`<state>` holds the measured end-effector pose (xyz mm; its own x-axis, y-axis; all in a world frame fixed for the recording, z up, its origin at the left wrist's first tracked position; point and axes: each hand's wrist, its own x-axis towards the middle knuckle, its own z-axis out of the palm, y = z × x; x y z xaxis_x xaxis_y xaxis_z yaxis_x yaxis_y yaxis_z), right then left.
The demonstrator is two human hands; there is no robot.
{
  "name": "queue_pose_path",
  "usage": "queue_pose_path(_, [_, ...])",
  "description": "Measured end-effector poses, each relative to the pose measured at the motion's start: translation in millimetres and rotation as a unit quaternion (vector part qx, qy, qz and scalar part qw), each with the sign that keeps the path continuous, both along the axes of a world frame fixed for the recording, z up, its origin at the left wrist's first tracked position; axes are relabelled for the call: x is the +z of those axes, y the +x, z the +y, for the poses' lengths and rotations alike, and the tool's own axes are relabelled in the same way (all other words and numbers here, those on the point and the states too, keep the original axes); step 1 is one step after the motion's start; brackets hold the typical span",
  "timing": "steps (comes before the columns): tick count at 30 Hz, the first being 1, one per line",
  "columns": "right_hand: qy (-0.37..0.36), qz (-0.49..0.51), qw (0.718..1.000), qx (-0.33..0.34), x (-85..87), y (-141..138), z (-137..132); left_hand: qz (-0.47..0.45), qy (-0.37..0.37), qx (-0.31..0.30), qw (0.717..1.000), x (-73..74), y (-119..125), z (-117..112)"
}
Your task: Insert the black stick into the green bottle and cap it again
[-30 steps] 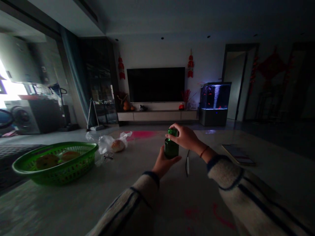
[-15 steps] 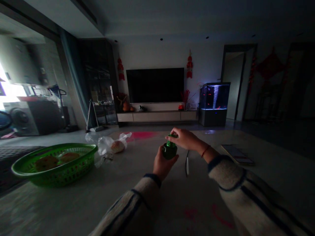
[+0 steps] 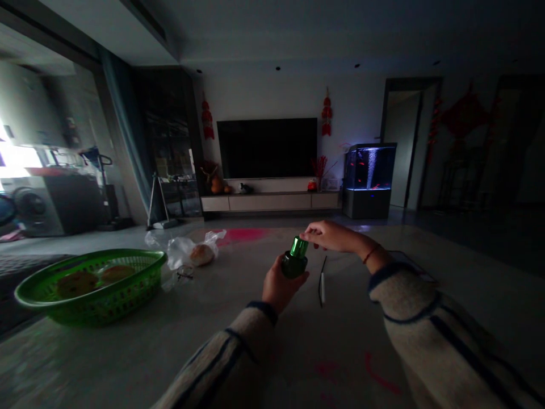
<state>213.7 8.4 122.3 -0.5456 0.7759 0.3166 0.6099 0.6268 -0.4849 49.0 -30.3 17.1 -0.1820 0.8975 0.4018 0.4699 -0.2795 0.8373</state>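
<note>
My left hand (image 3: 279, 287) is wrapped round the lower body of a small dark green bottle (image 3: 293, 264), held just above the table and tilted a little to the right. A shiny green cap (image 3: 298, 247) tops the bottle. My right hand (image 3: 330, 236) hovers at the cap's upper right, its fingertips pinched together and touching or nearly touching the cap. Both arms wear a pale knit sleeve with dark stripes. A thin red cord circles my right wrist.
A green plastic basket (image 3: 42, 295) with round fruit stands at the left. A clear plastic bag (image 3: 181, 250) with a bun lies behind it. A pen (image 3: 322, 281) lies right of the bottle. Far off are a TV (image 3: 267, 147) and a lit fish tank (image 3: 369, 167).
My right hand has come off the top of the cap and shifted right, so the green cap now shows. The bottle has tilted and sits slightly lower.
</note>
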Motion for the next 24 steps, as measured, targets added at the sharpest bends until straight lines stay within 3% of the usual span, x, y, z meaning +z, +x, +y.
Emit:
queue_pose_path(10, [-0.075, 0.021, 0.996, 0.033, -5.7, 1.7, 6.6, 0.067, 0.022, -0.027, 0.997, 4.0, 0.5, -3.3])
queue_pose_path(18, [-0.098, 0.042, 0.993, 0.044, -9.9, 3.7, 13.7, -0.028, 0.012, -0.042, 0.999, 8.8, 9.3, -12.0])
queue_pose_path(24, [-0.099, 0.062, 0.992, 0.057, -8.9, 2.5, 12.6, -0.04, 0.017, -0.057, 0.997, 12.2, 11.4, -13.7])
